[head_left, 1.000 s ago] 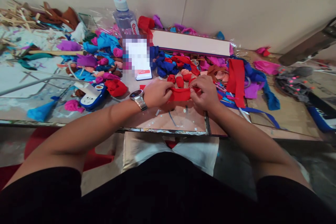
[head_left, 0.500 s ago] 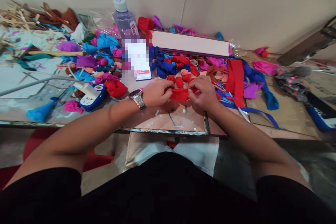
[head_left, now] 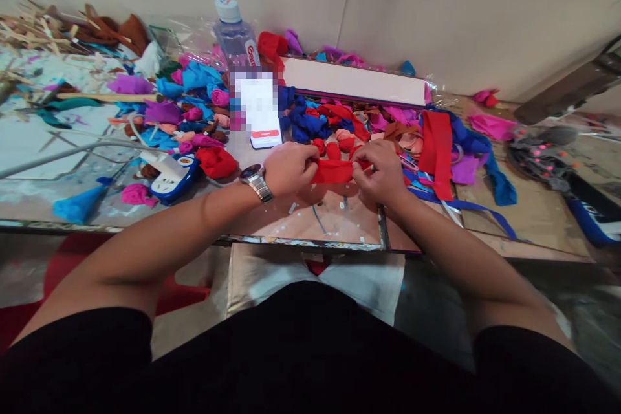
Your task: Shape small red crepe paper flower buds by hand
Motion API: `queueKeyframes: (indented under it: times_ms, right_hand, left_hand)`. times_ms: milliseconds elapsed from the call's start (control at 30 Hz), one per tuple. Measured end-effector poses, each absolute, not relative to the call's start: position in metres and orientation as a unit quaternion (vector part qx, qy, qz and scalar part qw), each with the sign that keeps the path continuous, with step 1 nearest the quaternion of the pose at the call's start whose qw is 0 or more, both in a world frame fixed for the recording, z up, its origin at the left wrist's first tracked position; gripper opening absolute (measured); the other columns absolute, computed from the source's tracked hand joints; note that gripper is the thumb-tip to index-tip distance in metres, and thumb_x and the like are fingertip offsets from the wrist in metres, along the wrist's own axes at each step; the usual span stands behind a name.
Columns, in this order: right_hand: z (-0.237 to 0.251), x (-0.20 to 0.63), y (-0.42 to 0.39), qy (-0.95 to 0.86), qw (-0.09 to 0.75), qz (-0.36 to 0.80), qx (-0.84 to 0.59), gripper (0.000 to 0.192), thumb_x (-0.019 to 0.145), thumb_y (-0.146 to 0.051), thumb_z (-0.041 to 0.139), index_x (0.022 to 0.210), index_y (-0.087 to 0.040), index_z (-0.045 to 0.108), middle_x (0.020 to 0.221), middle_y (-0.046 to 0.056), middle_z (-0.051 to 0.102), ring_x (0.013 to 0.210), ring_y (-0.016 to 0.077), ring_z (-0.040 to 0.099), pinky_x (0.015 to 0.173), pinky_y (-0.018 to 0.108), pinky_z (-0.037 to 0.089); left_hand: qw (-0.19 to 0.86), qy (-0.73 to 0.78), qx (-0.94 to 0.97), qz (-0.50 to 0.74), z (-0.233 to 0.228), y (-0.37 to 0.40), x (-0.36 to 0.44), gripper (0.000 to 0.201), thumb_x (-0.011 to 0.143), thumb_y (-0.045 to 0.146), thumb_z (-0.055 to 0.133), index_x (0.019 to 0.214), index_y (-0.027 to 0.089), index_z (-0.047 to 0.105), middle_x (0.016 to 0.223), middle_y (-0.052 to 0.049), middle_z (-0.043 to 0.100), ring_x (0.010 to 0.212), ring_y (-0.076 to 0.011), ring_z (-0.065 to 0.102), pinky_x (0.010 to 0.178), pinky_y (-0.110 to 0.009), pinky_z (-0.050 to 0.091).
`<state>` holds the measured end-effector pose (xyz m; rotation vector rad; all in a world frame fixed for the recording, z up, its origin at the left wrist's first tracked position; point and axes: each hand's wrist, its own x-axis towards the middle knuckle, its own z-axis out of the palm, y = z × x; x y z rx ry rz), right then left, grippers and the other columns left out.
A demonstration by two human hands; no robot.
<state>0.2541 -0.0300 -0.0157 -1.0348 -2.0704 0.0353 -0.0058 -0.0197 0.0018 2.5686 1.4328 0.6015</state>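
Note:
A short red strip [head_left: 332,171], crepe paper or thin cloth, is stretched between my two hands just above the table's front part. My left hand [head_left: 291,168], with a metal watch on the wrist, pinches its left end. At the other end, the closed fingers of my right hand [head_left: 381,169] grip it. Small red rolled pieces [head_left: 334,151] lie right behind the strip. A longer red strip [head_left: 436,152] rests to the right of my right hand. My fingertips partly hide the strip's ends.
A lit phone [head_left: 266,136] leans near a clear bottle [head_left: 235,35]. Left of my arm sits a blue-and-white power strip [head_left: 174,182] with a grey cable. Crumpled blue pieces [head_left: 305,121] and other colours cover the back, before a long pale box [head_left: 354,81]. Wooden sticks [head_left: 33,29] pile at far left.
The red strip between my hands looks a little longer and flatter, with my hands slightly farther apart. The camera view has shifted slightly.

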Motion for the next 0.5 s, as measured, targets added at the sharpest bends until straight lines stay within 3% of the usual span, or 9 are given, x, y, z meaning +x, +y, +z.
queueKeyframes:
  times_ms: [233,500]
  right_hand:
    - [-0.0168,0.2552,-0.0284,-0.818,0.396,0.012,-0.417,0.007,0.088,-0.030,0.063,0.083,-0.025,0.063,0.087,0.006,0.076,0.091,0.0282,0.066,0.091,0.048,0.044]
    - [-0.0205,0.2476,-0.0323,-0.868,0.348,0.051,-0.350,0.007,0.095,-0.031,0.062,0.089,-0.026,0.065,0.089,0.004,0.076,0.091,0.0254,0.068,0.098,0.048,0.042]
  left_hand:
    - [0.081,0.478,0.855,0.182,0.0067,-0.0229,-0.0037,0.034,0.088,0.033,0.051,0.096,0.020,0.081,0.087,-0.010,0.080,0.077,-0.0266,0.071,0.069,-0.037,0.042]
    - [0.177,0.356,0.893,0.210,0.0043,-0.0299,-0.0020,0.040,0.100,0.048,0.052,0.101,0.019,0.080,0.084,-0.007,0.078,0.071,-0.0190,0.066,0.067,-0.032,0.039]
